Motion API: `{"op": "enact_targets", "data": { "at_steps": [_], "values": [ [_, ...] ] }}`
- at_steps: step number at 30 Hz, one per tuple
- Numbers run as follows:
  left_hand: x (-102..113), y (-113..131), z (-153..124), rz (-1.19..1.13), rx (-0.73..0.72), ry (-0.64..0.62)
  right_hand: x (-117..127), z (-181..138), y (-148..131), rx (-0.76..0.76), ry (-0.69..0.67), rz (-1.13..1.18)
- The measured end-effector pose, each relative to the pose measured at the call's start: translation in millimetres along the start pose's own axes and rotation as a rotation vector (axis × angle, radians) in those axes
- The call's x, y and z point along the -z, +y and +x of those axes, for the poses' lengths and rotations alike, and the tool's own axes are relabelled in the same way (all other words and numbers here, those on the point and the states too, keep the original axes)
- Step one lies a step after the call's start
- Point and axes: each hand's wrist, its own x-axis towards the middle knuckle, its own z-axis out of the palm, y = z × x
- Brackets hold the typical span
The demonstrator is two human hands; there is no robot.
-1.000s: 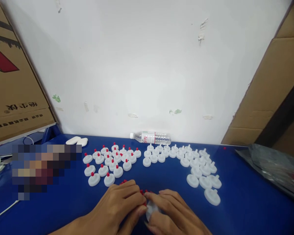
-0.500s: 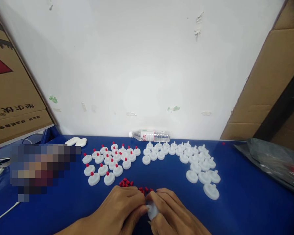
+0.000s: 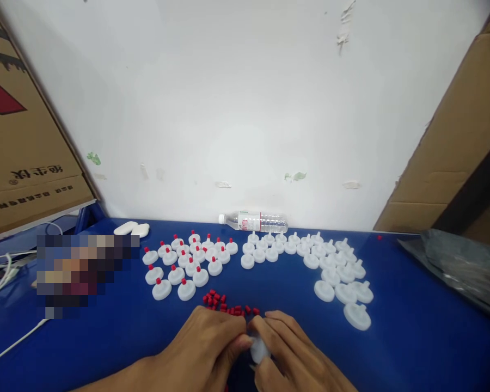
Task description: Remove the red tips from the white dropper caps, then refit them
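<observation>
My right hand [image 3: 298, 354] is closed around a white round plastic nozzle lid [image 3: 259, 350] at the table's near edge. The fingers of my left hand [image 3: 212, 343] are pinched together at the left side of that lid, where its spout is covered; what they hold there cannot be seen. Just beyond my knuckles lies a loose heap of small red caps [image 3: 234, 311]. To the left stand several white lids with red caps on their spouts [image 3: 187, 290]. Several white lids with bare spouts [image 3: 357, 317] spread in a curve from the middle to the right.
A clear plastic bottle [image 3: 253, 221] lies against the white wall. Cardboard boxes [image 3: 32, 136] flank both sides. A grey plastic bag [image 3: 453, 261] rests at the right edge. White oval items [image 3: 140, 230], cables [image 3: 20, 343] and a blurred-out object [image 3: 77, 269] are at left.
The view has shifted slightly, so the scene sits a little further right and higher. Both hands stay on the same lid; more red caps show beyond them.
</observation>
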Motion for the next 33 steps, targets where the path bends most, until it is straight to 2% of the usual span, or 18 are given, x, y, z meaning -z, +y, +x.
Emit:
{"op": "enact_targets", "data": {
  "at_steps": [4, 8, 11, 13, 15, 17, 19, 22, 33],
  "values": [
    [4.0, 0.4, 1.9, -0.002, 0.010, -0.028, -1.1, 2.9, 1.6, -0.010, 0.021, 0.037],
    [10.6, -2.3, 8.7, 0.013, -0.054, 0.033, 2.4, 9.0, 6.7, 0.001, 0.025, 0.055],
    [18.2, -19.0, 15.0, 0.051, -0.183, 0.175, 10.1, 14.7, 12.3, -0.074, 0.006, 0.028],
    [27.1, -36.8, 19.2, 0.099, -0.223, 0.320, 15.8, 17.4, 16.3, -0.144, 0.005, 0.030],
    [38.5, -55.5, 23.0, 0.254, -0.189, 0.463, 20.3, 18.6, 20.0, -0.181, -0.002, 0.048],
    [49.8, -71.2, 25.7, 0.413, -0.072, 0.482, 22.7, 18.3, 23.2, -0.189, -0.027, 0.059],
    [58.3, -81.9, 27.0, 0.515, 0.065, 0.443, 22.5, 17.4, 25.4, -0.168, -0.054, 0.068],
    [64.1, -88.7, 27.1, 0.541, 0.196, 0.371, 19.4, 16.2, 26.4, -0.105, -0.082, 0.093],
    [60.2, -88.8, 26.5, 0.454, 0.325, 0.147, 13.2, 14.5, 27.6, -0.065, -0.063, 0.127]
  ]
}}
